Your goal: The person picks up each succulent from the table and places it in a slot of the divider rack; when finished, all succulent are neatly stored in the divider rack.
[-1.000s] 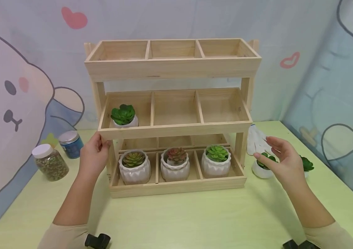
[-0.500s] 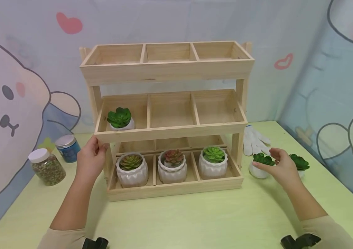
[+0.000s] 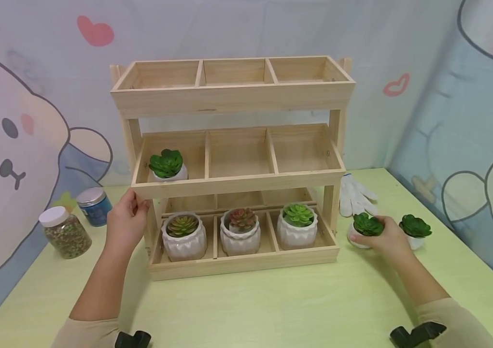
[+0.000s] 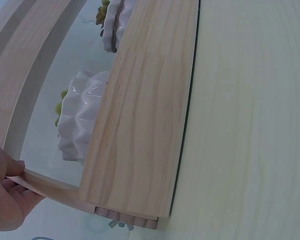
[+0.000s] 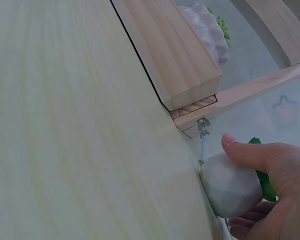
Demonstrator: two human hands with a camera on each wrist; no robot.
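My left hand (image 3: 125, 223) grips the three-tier wooden plant stand (image 3: 237, 184) near the left front corner of its middle tier; its fingers (image 4: 17, 197) curl at a side post in the left wrist view. My right hand (image 3: 390, 240) holds a small white pot (image 5: 230, 186) with a green succulent (image 3: 368, 224), thumb on one side and fingers on the other. That pot is down at the table, right of the stand. A similar potted succulent (image 3: 169, 165) sits in the middle tier's left compartment. Three larger white scalloped pots (image 3: 241, 239) with succulents fill the bottom front compartments.
Another small potted succulent (image 3: 415, 227) stands just right of my right hand. White gloves (image 3: 355, 195) lie behind it. At the left are a jar of granules (image 3: 67, 234) with a white lid and a blue jar (image 3: 95, 208). Patterned cloth (image 3: 237, 29) hangs behind the table.
My right hand has moved down and left onto the small potted succulent and closed around it. My left hand stays at the stand. The head view has shifted slightly.
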